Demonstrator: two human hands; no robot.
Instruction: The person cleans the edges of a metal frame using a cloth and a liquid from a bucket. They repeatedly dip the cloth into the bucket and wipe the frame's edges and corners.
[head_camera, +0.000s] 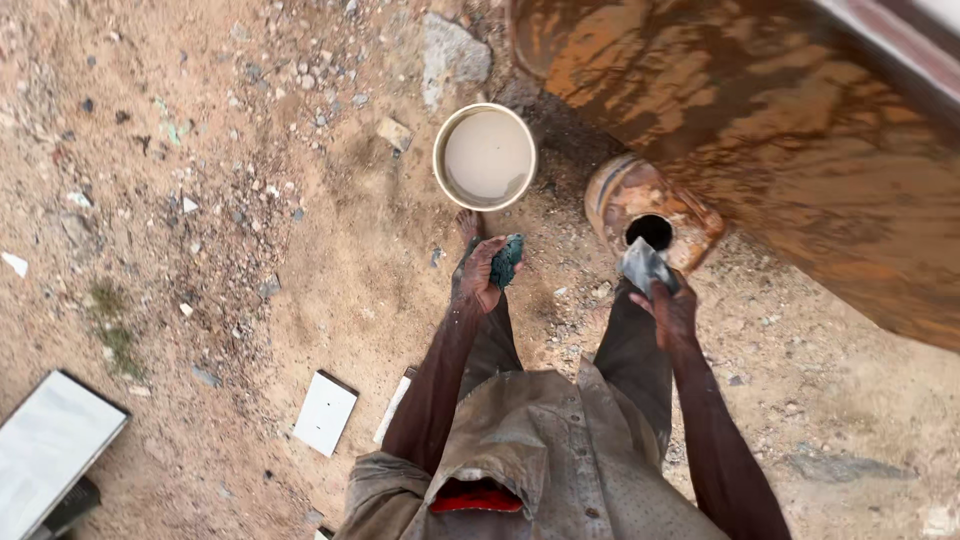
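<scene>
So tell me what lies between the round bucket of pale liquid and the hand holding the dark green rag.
Head view: only bare sandy ground with small pebbles lies between the bucket and the left hand gripping the rag.

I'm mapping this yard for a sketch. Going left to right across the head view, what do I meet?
Large white tile → small white tile → left hand holding a dark rag → right hand → rusty orange tank.

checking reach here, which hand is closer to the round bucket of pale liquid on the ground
Left. The left hand, gripping a dark green lump, sits just below the bucket. The right hand is farther off to its lower right, by the rusty drum's opening.
</scene>
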